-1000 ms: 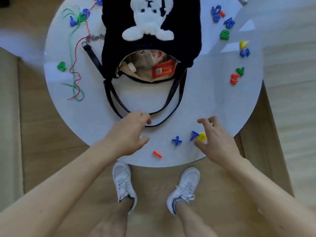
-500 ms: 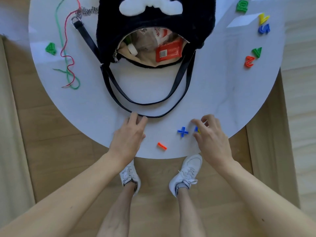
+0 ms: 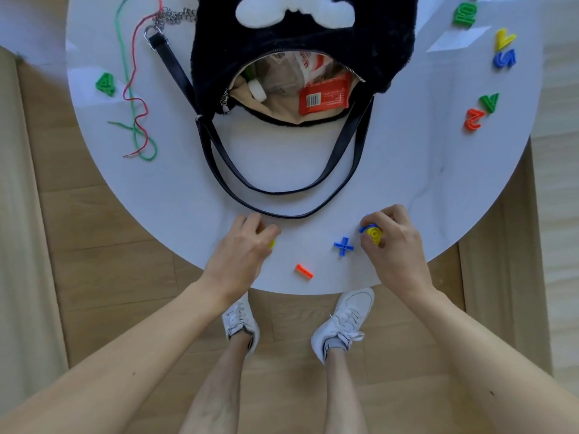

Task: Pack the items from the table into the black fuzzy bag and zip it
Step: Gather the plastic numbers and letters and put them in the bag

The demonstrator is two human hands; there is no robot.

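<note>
The black fuzzy bag (image 3: 369,36) lies unzipped on the round white table (image 3: 391,170), mouth toward me, with a red packet (image 3: 326,95) and a white tube (image 3: 257,90) inside. Its black straps (image 3: 275,191) loop toward the near edge. My right hand (image 3: 391,242) pinches a yellow piece (image 3: 374,234) together with a blue piece (image 3: 365,227) at the near right. My left hand (image 3: 241,252) has curled fingers over a small yellow piece (image 3: 272,244), mostly hidden. A blue plus sign (image 3: 343,245) and an orange minus bar (image 3: 304,271) lie between my hands.
Loose plastic letters and numbers lie around: a green 4 (image 3: 106,84) at left, an orange Z (image 3: 473,119), green V (image 3: 489,102), blue S (image 3: 504,59), yellow V (image 3: 504,39) and green piece (image 3: 465,14) at right. Red and green cords (image 3: 136,98) trail at left, beside a chain (image 3: 174,17).
My right hand has curled round the yellow and blue pieces and lifted them slightly. My left hand has come down by the strap, over a small yellow piece. The camera moved closer.
</note>
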